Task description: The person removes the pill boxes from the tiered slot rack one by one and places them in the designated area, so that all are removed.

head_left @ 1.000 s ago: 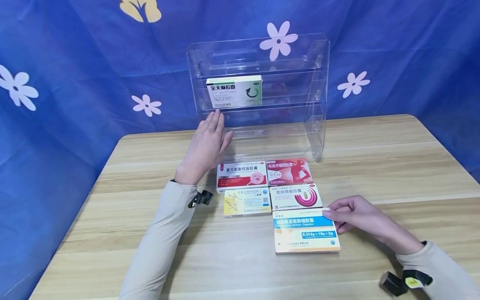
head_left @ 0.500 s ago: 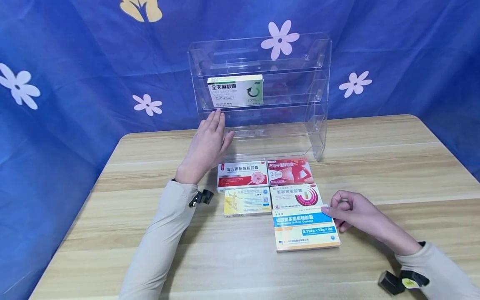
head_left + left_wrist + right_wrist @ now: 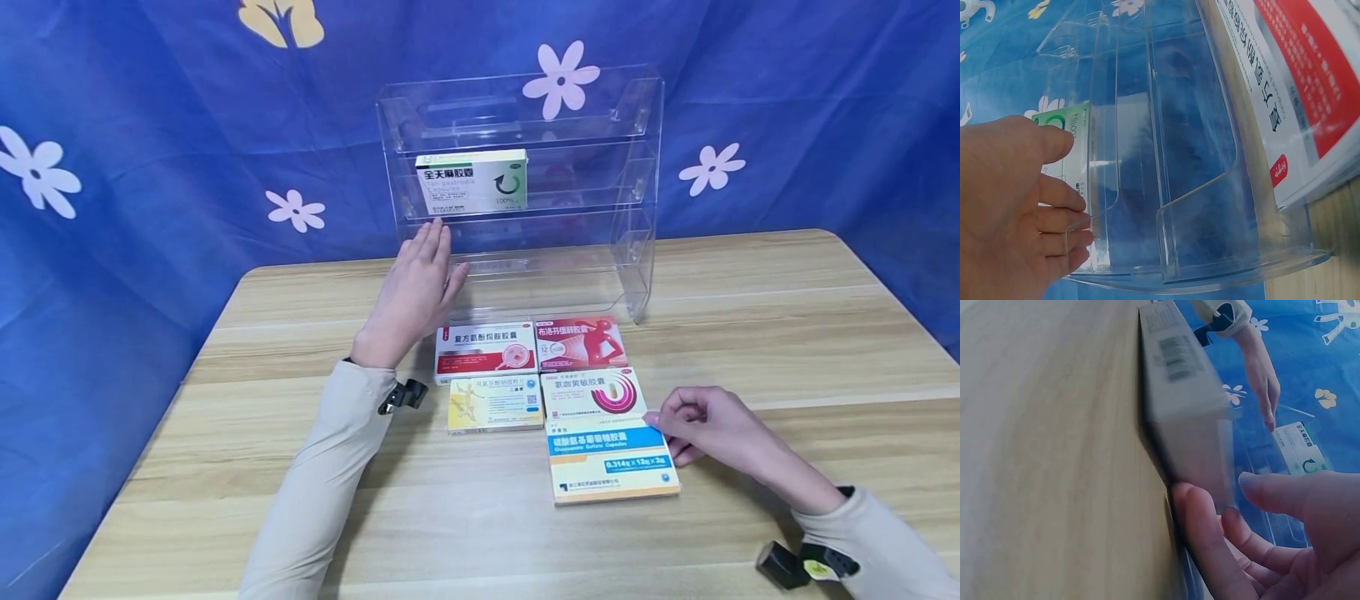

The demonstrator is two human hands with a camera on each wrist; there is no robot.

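My left hand lies with straight fingers against the left end of a clear acrylic shelf rack, its fingertips at the rack's side wall. A green-and-white box stands on the middle shelf. My right hand pinches the far right corner of a blue-and-white medicine box lying on the table. In the right wrist view the thumb is at that box's edge and the fingers curl over it.
Several other boxes lie flat in front of the rack: red-and-white, red, yellow, and white with a pink swirl. The wooden table stands against a blue flowered cloth.
My right hand's fingers have curled in at the blue-and-white box's corner, and the box has shifted slightly. The left hand has stayed at the rack.
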